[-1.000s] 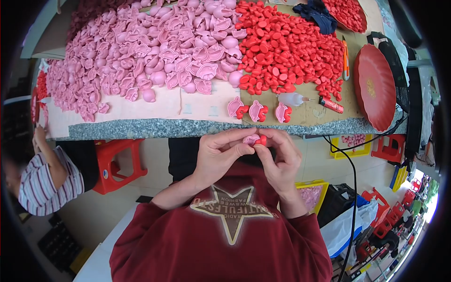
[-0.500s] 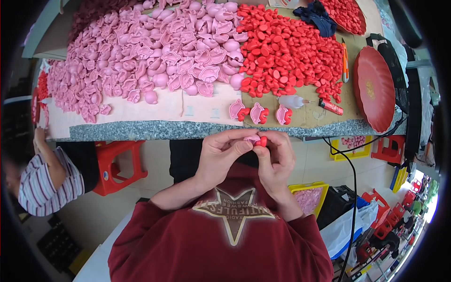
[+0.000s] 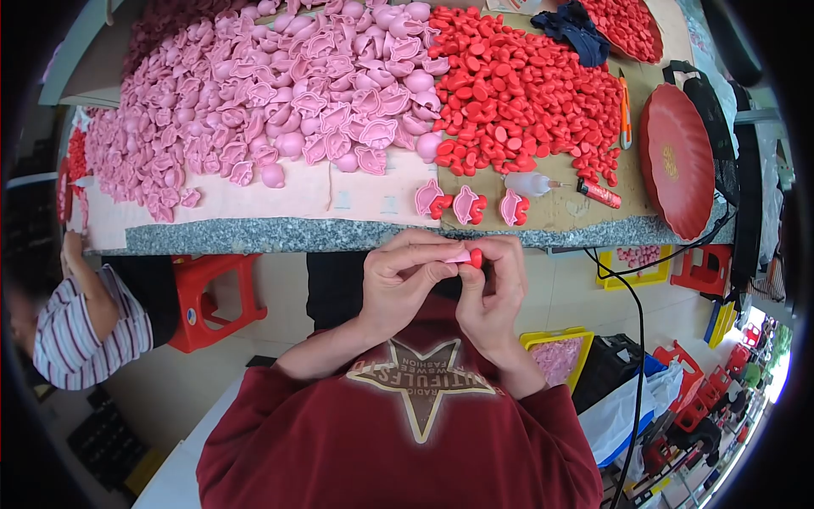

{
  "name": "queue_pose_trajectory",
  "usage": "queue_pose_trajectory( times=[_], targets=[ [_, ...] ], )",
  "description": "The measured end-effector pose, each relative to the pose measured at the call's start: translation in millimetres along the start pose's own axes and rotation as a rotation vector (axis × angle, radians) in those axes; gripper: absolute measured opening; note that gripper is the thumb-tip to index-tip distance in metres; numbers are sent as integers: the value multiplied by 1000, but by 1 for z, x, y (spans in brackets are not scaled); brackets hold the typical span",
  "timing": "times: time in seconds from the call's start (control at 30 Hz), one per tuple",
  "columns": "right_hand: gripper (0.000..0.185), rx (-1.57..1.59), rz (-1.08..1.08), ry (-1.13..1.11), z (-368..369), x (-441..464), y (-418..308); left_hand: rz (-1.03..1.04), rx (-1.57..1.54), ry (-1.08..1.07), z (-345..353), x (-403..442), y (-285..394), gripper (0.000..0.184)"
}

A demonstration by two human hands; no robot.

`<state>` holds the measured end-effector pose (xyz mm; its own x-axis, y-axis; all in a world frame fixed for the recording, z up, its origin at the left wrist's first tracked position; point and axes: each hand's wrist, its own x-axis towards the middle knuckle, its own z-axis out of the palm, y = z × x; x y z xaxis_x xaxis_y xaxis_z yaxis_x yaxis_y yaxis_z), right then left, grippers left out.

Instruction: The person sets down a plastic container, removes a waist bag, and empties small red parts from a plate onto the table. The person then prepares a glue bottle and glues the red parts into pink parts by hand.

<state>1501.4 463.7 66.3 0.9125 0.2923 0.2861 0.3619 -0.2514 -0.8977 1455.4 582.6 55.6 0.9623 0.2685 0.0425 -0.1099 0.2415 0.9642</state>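
i pinched the pink piece with my left hand and the red piece with my right hand (they seemed to touch), judging steady alignment best.

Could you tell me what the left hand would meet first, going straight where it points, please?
Probably the small, rounded, plastic-looking red piece held in the right hand; depth there is unclear.

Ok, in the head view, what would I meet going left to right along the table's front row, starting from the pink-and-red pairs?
First pink-and-red pair → second pink-and-red pair → third pink-and-red pair → needle-tipped bottle → red tube → red scalloped dish.
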Motion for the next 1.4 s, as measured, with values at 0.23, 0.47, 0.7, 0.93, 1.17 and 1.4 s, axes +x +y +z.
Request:
queue_pose_trajectory(
  times=[0.23,0.47,0.7,0.93,1.17,1.4],
  targets=[
    [37,167,164,-62,1,6,4,-410,-457,26,-18,6,-9,26],
    [49,63,-31,-211,-8,13,-3,-433,-657,-49,-12,8,-4,24],
    [47,59,-31,-139,-16,10,-8,-234,-159,51,-27,11,8,21],
    [26,-39,56,174,-38,15,24,42,658,311,-34,38,10,25],
    [16,-113,80,349,-52,30,45,378,1181,369,-44,72,32,24],
    [25,-526,-154,301,-64,79,58,480,1240,238,-52,91,24,20]
  ],
)
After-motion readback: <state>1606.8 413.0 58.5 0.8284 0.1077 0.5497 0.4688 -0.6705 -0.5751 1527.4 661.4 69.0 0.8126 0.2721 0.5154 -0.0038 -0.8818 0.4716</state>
